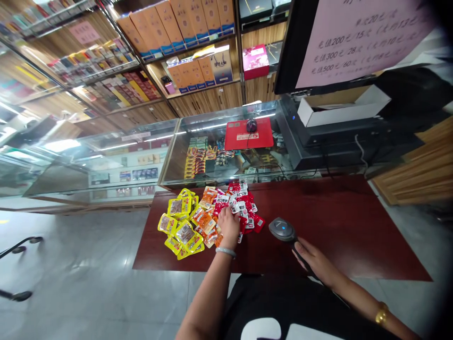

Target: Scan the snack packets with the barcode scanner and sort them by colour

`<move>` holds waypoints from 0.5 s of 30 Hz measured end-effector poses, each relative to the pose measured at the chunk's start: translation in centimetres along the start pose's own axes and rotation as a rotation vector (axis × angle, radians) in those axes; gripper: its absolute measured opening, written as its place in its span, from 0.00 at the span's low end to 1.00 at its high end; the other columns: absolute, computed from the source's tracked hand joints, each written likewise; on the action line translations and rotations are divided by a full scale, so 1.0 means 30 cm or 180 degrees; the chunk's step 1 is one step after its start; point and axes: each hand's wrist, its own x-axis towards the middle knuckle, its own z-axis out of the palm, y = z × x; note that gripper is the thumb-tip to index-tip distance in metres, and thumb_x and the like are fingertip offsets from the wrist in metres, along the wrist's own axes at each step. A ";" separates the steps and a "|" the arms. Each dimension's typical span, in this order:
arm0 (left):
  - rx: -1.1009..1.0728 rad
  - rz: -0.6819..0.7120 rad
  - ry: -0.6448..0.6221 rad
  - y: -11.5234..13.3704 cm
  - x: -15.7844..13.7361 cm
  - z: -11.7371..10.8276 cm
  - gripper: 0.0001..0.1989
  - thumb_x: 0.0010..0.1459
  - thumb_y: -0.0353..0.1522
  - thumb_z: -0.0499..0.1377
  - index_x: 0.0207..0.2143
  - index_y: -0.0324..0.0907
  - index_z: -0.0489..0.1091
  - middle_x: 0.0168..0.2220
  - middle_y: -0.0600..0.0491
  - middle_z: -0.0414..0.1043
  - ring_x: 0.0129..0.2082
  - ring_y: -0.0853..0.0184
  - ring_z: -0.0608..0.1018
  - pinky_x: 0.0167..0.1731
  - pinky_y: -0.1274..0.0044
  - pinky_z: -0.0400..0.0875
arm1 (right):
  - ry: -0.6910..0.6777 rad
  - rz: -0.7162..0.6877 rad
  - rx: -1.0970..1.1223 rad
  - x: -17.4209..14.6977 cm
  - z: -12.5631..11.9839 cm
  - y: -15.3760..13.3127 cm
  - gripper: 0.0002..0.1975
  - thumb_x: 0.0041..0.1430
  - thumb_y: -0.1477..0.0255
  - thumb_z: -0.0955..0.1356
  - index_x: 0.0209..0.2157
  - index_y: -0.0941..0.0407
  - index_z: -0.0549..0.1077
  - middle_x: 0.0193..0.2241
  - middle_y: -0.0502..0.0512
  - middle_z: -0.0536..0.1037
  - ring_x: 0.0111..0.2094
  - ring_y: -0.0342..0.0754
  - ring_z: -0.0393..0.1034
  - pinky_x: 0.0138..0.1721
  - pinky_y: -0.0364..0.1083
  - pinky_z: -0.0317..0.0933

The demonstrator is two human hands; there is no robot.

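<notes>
As I work from far off, my right hand (314, 259) holds the scanner (282, 229) near the table (329, 208) front while my left hand (230, 226) touches packs (203, 219) toward the back edge, grip unclear, so I'm likely picking and next need a neat pinch.

Wood-backed shelving (155, 73) in dark frames fills the far side, with closed wooden cabinet doors (208, 101) low down; before it runs a row of glass display cases (170, 151), bright light strips (233, 122) showing along the panes; a polished reddish-brown table (329, 212) stands at the nearest case; glossy grey floor (99, 293) reflects pale light; black wheeled legs (21, 296) stand at far left; a wood-grained panel (417, 165) is at right.
</notes>
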 end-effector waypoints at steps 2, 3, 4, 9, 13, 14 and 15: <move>0.0242 -0.0237 -0.0012 -0.038 0.064 -0.028 0.23 0.62 0.36 0.57 0.59 0.41 0.65 0.60 0.39 0.66 0.61 0.50 0.66 0.59 0.63 0.58 | 0.0028 0.0010 0.0051 0.001 0.002 0.006 0.32 0.51 0.39 0.69 0.41 0.54 0.76 0.27 0.48 0.69 0.28 0.46 0.63 0.28 0.43 0.60; 0.0378 -0.0321 -0.0095 -0.061 0.095 -0.040 0.26 0.61 0.37 0.59 0.60 0.41 0.65 0.60 0.38 0.65 0.61 0.49 0.65 0.58 0.63 0.58 | 0.0037 0.0024 0.0071 0.002 0.003 0.010 0.33 0.51 0.38 0.69 0.41 0.54 0.76 0.27 0.48 0.69 0.28 0.46 0.63 0.28 0.43 0.60; 0.0502 -0.0353 -0.0222 -0.084 0.123 -0.050 0.29 0.59 0.39 0.61 0.61 0.42 0.64 0.61 0.38 0.64 0.61 0.48 0.65 0.58 0.63 0.58 | 0.0049 0.0039 0.0077 0.004 0.005 0.014 0.34 0.51 0.38 0.68 0.42 0.53 0.76 0.26 0.47 0.68 0.27 0.46 0.62 0.27 0.43 0.59; 0.0920 -0.0099 -0.0751 -0.139 0.217 -0.072 0.30 0.54 0.46 0.65 0.55 0.43 0.67 0.59 0.39 0.66 0.60 0.48 0.67 0.56 0.65 0.60 | -0.0009 -0.0012 -0.0098 0.018 0.002 0.042 0.32 0.56 0.40 0.67 0.45 0.53 0.77 0.26 0.48 0.71 0.28 0.47 0.65 0.28 0.43 0.62; 0.0943 -0.0023 -0.1043 -0.129 0.239 -0.099 0.25 0.52 0.44 0.67 0.49 0.41 0.70 0.50 0.40 0.75 0.53 0.52 0.74 0.51 0.68 0.64 | -0.0049 -0.0270 -0.0326 0.035 -0.003 0.049 0.28 0.61 0.44 0.66 0.47 0.52 0.78 0.36 0.55 0.78 0.39 0.53 0.71 0.39 0.47 0.68; 0.0817 -0.0046 -0.1054 -0.127 0.238 -0.107 0.23 0.53 0.43 0.66 0.48 0.42 0.70 0.46 0.42 0.77 0.50 0.53 0.76 0.49 0.69 0.65 | -0.0075 -0.0309 -0.0354 0.038 -0.004 0.046 0.27 0.61 0.45 0.66 0.48 0.52 0.77 0.37 0.55 0.79 0.41 0.54 0.71 0.41 0.47 0.69; 0.0613 -0.0092 -0.1041 -0.126 0.234 -0.114 0.20 0.54 0.42 0.66 0.46 0.43 0.71 0.43 0.44 0.78 0.47 0.54 0.78 0.47 0.69 0.66 | -0.0088 -0.0333 -0.0367 0.040 -0.004 0.043 0.27 0.62 0.46 0.66 0.48 0.52 0.77 0.37 0.55 0.79 0.41 0.54 0.71 0.41 0.47 0.68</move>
